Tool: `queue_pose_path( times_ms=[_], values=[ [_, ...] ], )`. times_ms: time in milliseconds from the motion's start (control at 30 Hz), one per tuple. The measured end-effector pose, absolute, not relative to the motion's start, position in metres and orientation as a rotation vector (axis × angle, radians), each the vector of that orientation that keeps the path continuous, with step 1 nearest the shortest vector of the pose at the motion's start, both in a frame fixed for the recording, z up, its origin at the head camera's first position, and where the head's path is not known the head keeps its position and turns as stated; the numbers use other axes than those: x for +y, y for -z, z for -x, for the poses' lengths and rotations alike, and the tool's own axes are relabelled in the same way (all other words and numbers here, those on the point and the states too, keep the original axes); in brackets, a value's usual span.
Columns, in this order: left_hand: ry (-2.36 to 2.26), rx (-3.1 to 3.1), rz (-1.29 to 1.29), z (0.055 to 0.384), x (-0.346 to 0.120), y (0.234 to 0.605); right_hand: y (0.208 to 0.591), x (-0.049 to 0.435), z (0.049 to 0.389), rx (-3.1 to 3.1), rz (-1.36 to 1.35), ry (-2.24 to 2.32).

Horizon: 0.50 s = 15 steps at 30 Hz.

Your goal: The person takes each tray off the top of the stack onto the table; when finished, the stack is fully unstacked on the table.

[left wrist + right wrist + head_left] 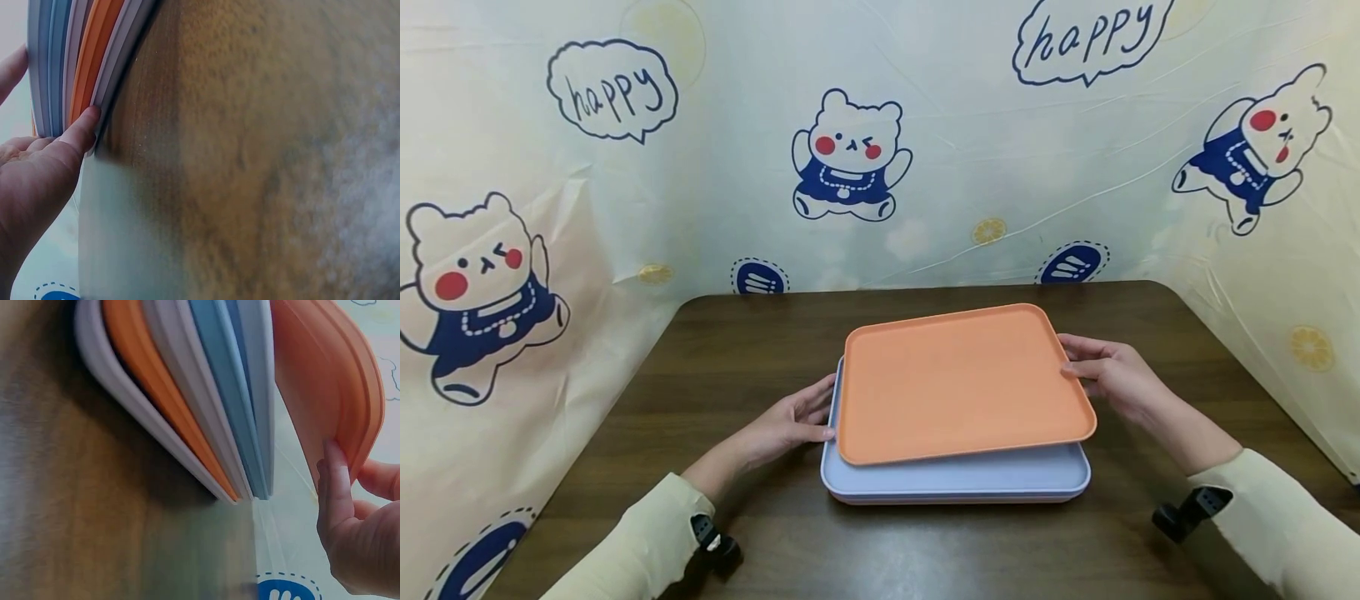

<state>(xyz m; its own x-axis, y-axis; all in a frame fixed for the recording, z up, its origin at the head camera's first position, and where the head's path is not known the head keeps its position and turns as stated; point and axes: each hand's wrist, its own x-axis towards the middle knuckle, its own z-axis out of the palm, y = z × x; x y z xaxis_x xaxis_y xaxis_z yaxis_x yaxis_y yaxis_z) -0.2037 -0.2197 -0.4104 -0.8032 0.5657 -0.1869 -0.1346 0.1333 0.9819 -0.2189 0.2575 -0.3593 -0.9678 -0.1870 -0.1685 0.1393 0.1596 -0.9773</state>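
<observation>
A flat orange tray (955, 387) is raised and tilted above a stack of trays, its right side higher in the head view. My right hand (1108, 373) pinches its right edge, with thumb above and fingers below. A light blue-lavender tray (955, 477) tops the stack. At the stack's left side, my left hand (786, 429) rests its extended fingers and thumb against the rims. The left wrist view shows a fingertip touching the lower rims, among them another orange tray (94, 53). In the right wrist view a blue tray (222, 375) sits between paler ones, apart from the raised tray.
The stack stands on a dark brown wooden table (700, 383). Behind and beside the table hangs a pale curtain (955, 167) printed with bears and the word "happy". Black wrist devices (1191, 512) sit at both sleeve cuffs.
</observation>
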Motion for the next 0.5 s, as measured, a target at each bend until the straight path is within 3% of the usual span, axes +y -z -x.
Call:
queue_pose_path(
  times_ms=[500],
  values=[
    [-1.720, 1.879, -0.453, 0.204, -0.220, 0.410, 0.333, 0.246, 0.280, 1.926, -0.204, 2.220]
  ],
)
